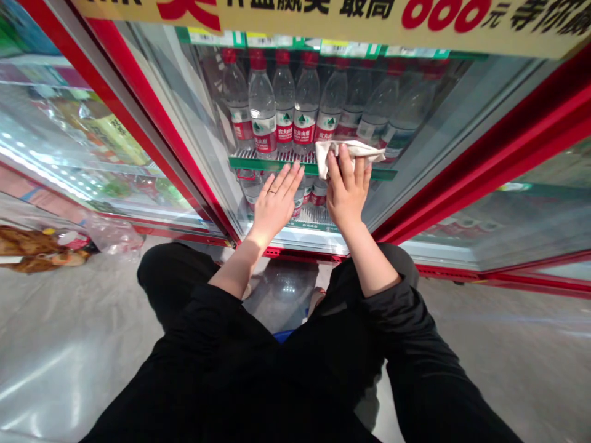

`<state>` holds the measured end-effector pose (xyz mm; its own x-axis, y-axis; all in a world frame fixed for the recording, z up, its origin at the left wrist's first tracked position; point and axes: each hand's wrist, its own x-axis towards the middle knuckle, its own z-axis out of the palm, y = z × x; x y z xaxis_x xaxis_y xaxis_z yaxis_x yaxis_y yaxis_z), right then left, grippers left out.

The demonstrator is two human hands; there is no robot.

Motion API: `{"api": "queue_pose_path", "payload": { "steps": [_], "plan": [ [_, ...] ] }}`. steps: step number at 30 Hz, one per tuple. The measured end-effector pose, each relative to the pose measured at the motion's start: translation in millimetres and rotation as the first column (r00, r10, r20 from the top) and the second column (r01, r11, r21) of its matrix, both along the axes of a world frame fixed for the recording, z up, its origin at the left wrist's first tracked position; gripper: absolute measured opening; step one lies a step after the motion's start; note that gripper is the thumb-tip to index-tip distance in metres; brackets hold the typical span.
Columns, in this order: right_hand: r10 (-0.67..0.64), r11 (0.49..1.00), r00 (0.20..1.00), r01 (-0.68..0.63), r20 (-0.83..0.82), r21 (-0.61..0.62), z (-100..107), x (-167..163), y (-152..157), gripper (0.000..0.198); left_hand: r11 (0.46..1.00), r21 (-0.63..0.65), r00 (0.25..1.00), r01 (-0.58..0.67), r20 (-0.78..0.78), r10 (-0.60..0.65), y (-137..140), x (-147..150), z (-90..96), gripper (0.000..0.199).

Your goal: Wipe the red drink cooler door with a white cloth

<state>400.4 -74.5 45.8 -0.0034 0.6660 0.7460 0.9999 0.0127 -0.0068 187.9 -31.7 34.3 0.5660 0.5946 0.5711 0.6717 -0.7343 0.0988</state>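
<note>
My right hand (347, 192) presses a crumpled white cloth (372, 151) against the glass door (418, 138) of a drinks fridge, its fingers spread over the cloth. My left hand (276, 202) lies with fingers stretched out on the same door, left of the cloth and around the height of the green shelf strip (258, 163). A ring shows on one of its fingers. Behind the glass stand several water bottles (303, 101) with red caps and red-and-white labels. More bottles on the shelf below are partly hidden by my hands.
Red door frames (480, 141) border the glass on both sides. A yellow banner (305, 15) crosses the top. At left, a clear plastic bag (113, 234) and a brown item (28, 246) lie on the grey floor (69, 338). My knees are apart below the door.
</note>
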Motion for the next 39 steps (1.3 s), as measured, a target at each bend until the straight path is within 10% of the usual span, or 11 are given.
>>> {"api": "queue_pose_path", "payload": {
  "steps": [7, 30, 39],
  "plan": [
    [0.079, 0.987, 0.994, -0.067, 0.078, -0.146, -5.7, 4.1, -15.0, 0.054, 1.0, 0.019, 1.0, 0.012, 0.017, -0.012, 7.2, 0.8, -10.7, 0.074],
    [-0.141, 0.988, 0.982, 0.147, -0.128, 0.041, -28.5, 22.9, -17.9, 0.068, 0.998, 0.06, 0.989, -0.019, 0.147, 0.01, -2.4, 38.6, 2.5, 0.078],
    [-0.056, 0.998, 0.998, 0.057, 0.025, -0.017, -16.5, 44.8, -21.6, 0.058, 0.997, 0.075, 0.991, -0.023, 0.135, 0.013, -0.1, 38.2, -3.3, 0.075]
  ]
}}
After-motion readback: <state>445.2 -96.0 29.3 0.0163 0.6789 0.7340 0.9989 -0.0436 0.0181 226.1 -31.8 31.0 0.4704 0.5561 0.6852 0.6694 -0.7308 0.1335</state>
